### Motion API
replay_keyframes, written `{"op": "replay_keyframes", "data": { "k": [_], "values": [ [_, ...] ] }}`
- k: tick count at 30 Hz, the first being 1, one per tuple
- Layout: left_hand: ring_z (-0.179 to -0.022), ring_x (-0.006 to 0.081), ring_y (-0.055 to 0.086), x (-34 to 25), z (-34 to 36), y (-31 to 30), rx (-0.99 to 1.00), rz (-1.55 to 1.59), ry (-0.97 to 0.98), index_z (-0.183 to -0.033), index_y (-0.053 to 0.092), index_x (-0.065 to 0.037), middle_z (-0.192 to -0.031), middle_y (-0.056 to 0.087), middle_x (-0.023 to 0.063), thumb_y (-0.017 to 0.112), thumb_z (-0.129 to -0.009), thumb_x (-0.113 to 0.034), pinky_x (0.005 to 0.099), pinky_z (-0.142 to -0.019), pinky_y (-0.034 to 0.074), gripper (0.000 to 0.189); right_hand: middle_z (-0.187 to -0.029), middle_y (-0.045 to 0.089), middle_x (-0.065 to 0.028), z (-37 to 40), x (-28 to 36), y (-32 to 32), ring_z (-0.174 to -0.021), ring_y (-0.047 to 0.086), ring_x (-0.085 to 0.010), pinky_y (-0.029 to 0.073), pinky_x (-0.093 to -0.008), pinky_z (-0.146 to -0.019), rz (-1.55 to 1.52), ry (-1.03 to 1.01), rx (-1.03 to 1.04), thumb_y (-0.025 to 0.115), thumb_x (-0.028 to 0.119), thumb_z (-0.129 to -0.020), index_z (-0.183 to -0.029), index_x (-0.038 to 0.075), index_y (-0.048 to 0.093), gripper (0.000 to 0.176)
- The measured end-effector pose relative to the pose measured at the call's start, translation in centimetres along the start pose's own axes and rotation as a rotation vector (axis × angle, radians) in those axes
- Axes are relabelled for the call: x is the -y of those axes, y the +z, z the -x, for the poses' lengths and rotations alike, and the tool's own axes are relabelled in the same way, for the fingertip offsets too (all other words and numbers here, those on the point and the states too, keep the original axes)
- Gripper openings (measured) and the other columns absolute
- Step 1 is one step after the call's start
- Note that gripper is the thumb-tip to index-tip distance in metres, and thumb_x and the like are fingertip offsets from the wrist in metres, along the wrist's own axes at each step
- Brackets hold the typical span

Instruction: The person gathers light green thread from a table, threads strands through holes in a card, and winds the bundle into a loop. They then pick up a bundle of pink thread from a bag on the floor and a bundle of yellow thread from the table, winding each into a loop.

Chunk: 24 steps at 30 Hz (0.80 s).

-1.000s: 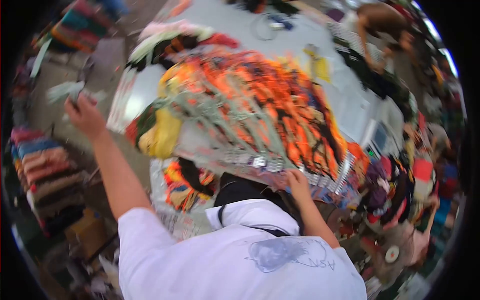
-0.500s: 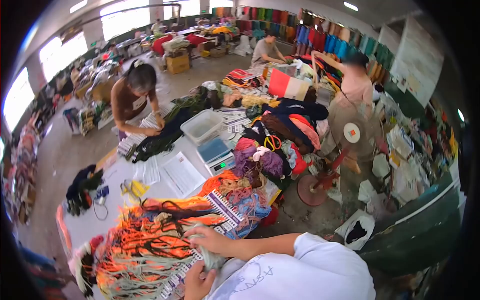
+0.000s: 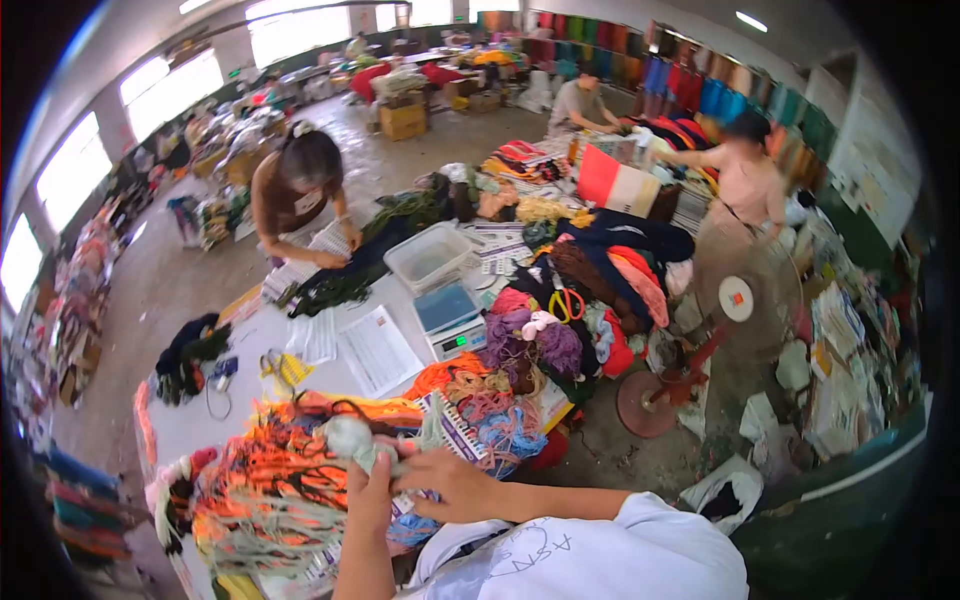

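A bundle of pale grey-green yarn (image 3: 350,438) is gripped in my left hand (image 3: 370,495), its rounded end sticking up past the thumb. Close against it, my right hand (image 3: 455,485) has its fingers curled on the same yarn, and a pale tail of it shows above the knuckles. Beneath and left of both hands spreads a heap of orange, black and grey-green yarn strands (image 3: 265,475). Beyond my right hand lies a white card strip with purple print and punched holes (image 3: 455,428). Parts of the held yarn are hidden by my fingers.
Several yarn piles, a digital scale (image 3: 455,325), a clear plastic tub (image 3: 428,258), orange-handled scissors (image 3: 567,303) and a printed sheet (image 3: 378,350) lie on the table. A pedestal fan (image 3: 648,400) stands at the right. A person in brown (image 3: 290,200) works across the table.
Both hands have moved away from my body over the heap, bringing the pale yarn bundle along. My left hand has risen beside the right. The view has shifted slightly.
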<state>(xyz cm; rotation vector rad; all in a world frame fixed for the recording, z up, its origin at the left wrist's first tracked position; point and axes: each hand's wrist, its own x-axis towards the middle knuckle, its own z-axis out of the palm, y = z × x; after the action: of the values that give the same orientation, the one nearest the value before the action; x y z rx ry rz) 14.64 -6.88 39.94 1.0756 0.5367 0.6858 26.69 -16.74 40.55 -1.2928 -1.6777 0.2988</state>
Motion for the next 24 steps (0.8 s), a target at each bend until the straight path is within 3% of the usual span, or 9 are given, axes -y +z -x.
{"op": "replay_keyframes", "data": {
  "k": [2, 4, 6, 7, 9, 13, 18, 20, 24],
  "values": [
    [-0.080, 0.0130, 0.057, -0.5, -0.8, 0.0, -0.064, -0.120, 0.098, -0.099, 0.050, -0.002, -0.086, 0.059, 0.0056, 0.049, -0.090, -0.014, 0.0269, -0.073, 0.045, 0.015, -0.094, 0.057, -0.0106, -0.2, -0.4, -0.5, -0.087, 0.056, -0.0303, 0.044, -0.0405, -0.076, 0.122, -0.010, -0.244, 0.061, 0.006, -0.071, -0.097, 0.008, 0.059, 0.025],
    [-0.078, 0.0159, 0.055, -1.3, -1.2, 0.6, -0.190, -0.267, 0.093, -0.101, 0.048, -0.001, -0.086, 0.057, 0.0070, 0.054, -0.087, -0.013, 0.0290, -0.070, 0.043, 0.020, -0.095, 0.057, -0.0112, -1.3, 0.8, -1.9, -0.088, 0.056, -0.0289, 0.045, -0.0368, -0.078, 0.118, 0.033, -0.268, 0.062, 0.004, -0.071, -0.102, 0.008, 0.059, 0.031],
    [-0.084, 0.0149, 0.052, -0.4, -1.6, -0.4, -0.083, -0.826, 0.267, -0.108, 0.046, -0.001, -0.094, 0.053, 0.0073, 0.055, -0.085, -0.009, 0.0271, -0.072, 0.044, 0.026, -0.096, 0.055, -0.0122, -2.6, 2.0, -2.0, -0.092, 0.054, -0.0274, 0.045, -0.0341, -0.079, -0.043, 0.051, -0.224, 0.064, 0.010, -0.072, -0.105, 0.007, 0.058, 0.033],
    [-0.090, 0.0176, 0.051, -0.1, -1.5, -0.3, 0.015, -0.794, 0.370, -0.114, 0.043, 0.001, -0.101, 0.051, 0.0080, 0.055, -0.081, -0.002, 0.0286, -0.075, 0.044, 0.035, -0.098, 0.053, -0.0128, -3.2, 2.3, -2.0, -0.093, 0.054, -0.0274, 0.046, -0.0339, -0.078, 0.014, 0.057, -0.170, 0.066, 0.011, -0.072, -0.106, 0.007, 0.057, 0.035],
    [-0.096, 0.0274, 0.052, -2.0, -0.6, 1.1, 0.088, -0.778, 0.296, -0.110, 0.044, 0.003, -0.102, 0.051, 0.0192, 0.053, -0.078, -0.002, 0.0342, -0.081, 0.043, 0.034, -0.101, 0.049, -0.0135, -4.2, 2.2, -2.5, -0.094, 0.053, -0.0271, 0.046, -0.0331, -0.078, 0.067, 0.100, -0.156, 0.069, 0.013, -0.071, -0.107, 0.005, 0.056, 0.039],
    [-0.097, 0.0165, 0.051, -3.5, 0.6, 1.4, 0.173, -0.400, 0.334, -0.131, 0.037, 0.001, -0.110, 0.049, 0.0084, 0.042, -0.077, 0.013, 0.0274, -0.085, 0.043, 0.056, -0.102, 0.046, -0.0074, -4.0, 0.7, -3.3, -0.091, 0.054, -0.0152, 0.050, -0.0273, -0.076, -0.203, 0.302, -0.220, 0.069, 0.010, -0.075, -0.110, 0.005, 0.052, 0.040],
    [-0.080, 0.0084, 0.050, -4.3, 0.0, 1.3, 0.044, -0.487, 0.296, -0.119, 0.054, -0.002, -0.092, 0.053, 0.0034, 0.056, -0.078, 0.006, 0.0212, -0.067, 0.042, 0.041, -0.101, 0.056, -0.0027, -3.0, -1.1, -2.9, -0.092, 0.055, -0.0111, 0.046, -0.0260, -0.080, -0.983, 0.534, -0.220, 0.060, -0.003, -0.077, -0.113, 0.004, 0.049, 0.038],
    [-0.077, 0.0086, 0.050, -4.3, -0.7, 2.2, -0.027, -0.589, 0.583, -0.115, 0.055, -0.002, -0.095, 0.050, 0.0028, 0.059, -0.075, 0.004, 0.0219, -0.070, 0.043, 0.040, -0.107, 0.057, -0.0053, -2.6, -0.9, -2.7, -0.096, 0.057, -0.0152, 0.047, -0.0307, -0.083, -1.190, 0.562, -0.357, 0.056, -0.003, -0.077, -0.112, 0.004, 0.052, 0.037],
    [-0.104, 0.0120, 0.050, -4.1, -0.8, 2.5, 0.119, -0.076, 0.154, -0.122, 0.048, -0.002, -0.112, 0.053, 0.0067, 0.057, -0.084, -0.006, 0.0267, -0.087, 0.043, 0.039, -0.107, 0.057, -0.0091, -2.4, -0.1, -3.2, -0.099, 0.057, -0.0182, 0.048, -0.0313, -0.086, -1.588, 0.513, -0.337, 0.053, -0.001, -0.082, -0.113, 0.003, 0.048, 0.031]
  ]
}}
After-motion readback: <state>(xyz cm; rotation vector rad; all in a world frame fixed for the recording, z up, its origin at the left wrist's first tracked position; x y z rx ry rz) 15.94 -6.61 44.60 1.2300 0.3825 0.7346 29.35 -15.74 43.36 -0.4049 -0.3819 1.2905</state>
